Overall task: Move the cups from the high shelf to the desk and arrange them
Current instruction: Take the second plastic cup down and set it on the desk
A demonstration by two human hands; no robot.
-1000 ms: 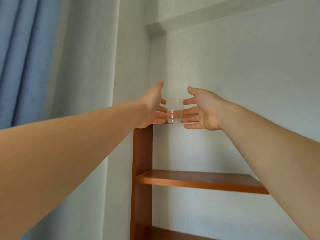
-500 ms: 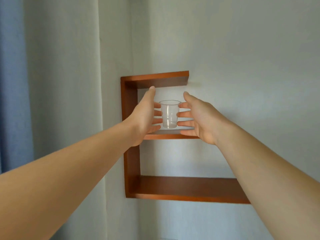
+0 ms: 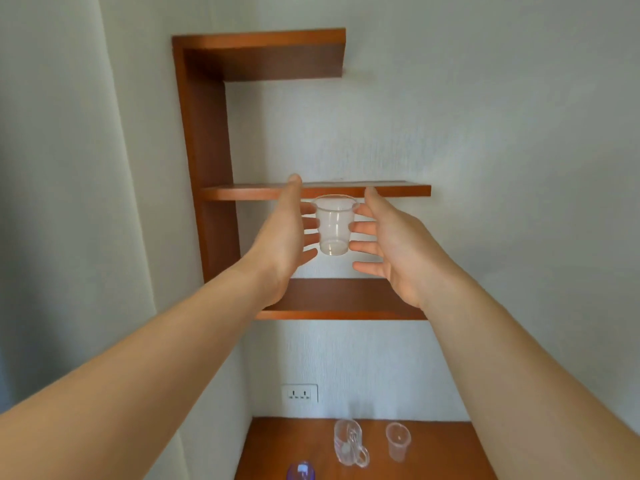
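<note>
A clear plastic cup point(image 3: 334, 225) is held upright in the air between my left hand point(image 3: 285, 237) and my right hand point(image 3: 391, 244), fingertips pressing its sides. It hangs just in front of and below the middle board of the brown wall shelf point(image 3: 398, 189). Far below, on the wooden desk point(image 3: 446, 465), stand another clear plastic cup point(image 3: 398, 441) and a clear glass mug with a handle point(image 3: 349, 443).
The shelf's upright point(image 3: 207, 140) runs along the left, with a top board point(image 3: 263, 39) and a lower board point(image 3: 332, 315). A wall socket point(image 3: 299, 393) sits above the desk. A purple-capped bottle point(image 3: 300, 472) peeks in at the desk's near edge.
My two hands have carried the cup down from the top of the shelf to below the middle board. My view has tilted down, so the desk and its cups now show.
</note>
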